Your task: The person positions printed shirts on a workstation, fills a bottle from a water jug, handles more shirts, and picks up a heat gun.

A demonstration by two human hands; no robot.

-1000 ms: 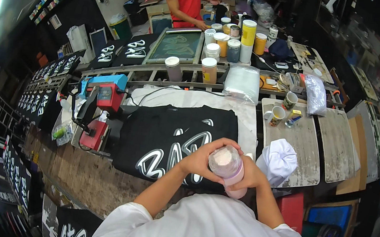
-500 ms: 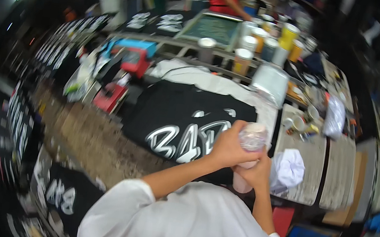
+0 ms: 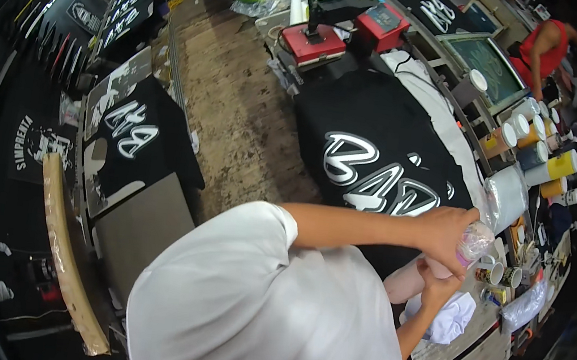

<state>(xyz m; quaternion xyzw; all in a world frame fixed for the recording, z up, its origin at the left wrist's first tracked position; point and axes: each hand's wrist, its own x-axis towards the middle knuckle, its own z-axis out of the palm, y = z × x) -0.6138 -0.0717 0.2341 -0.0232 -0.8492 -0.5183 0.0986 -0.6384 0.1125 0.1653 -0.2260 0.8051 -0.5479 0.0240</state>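
Note:
Both of my hands grip a long, pale-pink cylinder (image 3: 404, 281) with clear crinkled plastic at its upper end; its exact kind is not plain. My left hand (image 3: 445, 233) wraps round it near the plastic-covered end. Lower down, my right hand (image 3: 438, 283) holds it from the other side. To the left of my hands lies a black shirt (image 3: 382, 130) with white outlined lettering, spread flat. A bunched white cloth (image 3: 451, 319) is beside my right hand, on a grey board (image 3: 457, 351).
A red heat press (image 3: 311, 43) stands beyond the shirt. Paint tubs (image 3: 499, 138) and a screen frame (image 3: 489, 64) line the far right, where a person in red (image 3: 545, 50) stands. Mugs (image 3: 489, 272) sit right of my hands. Another printed black shirt (image 3: 156, 135) lies left, across the worn floor (image 3: 241, 94).
My view has swung left, bringing more of the floor and the left-hand shirt into sight. Both hands still hold the cylinder, which now leans more to the right at its top.

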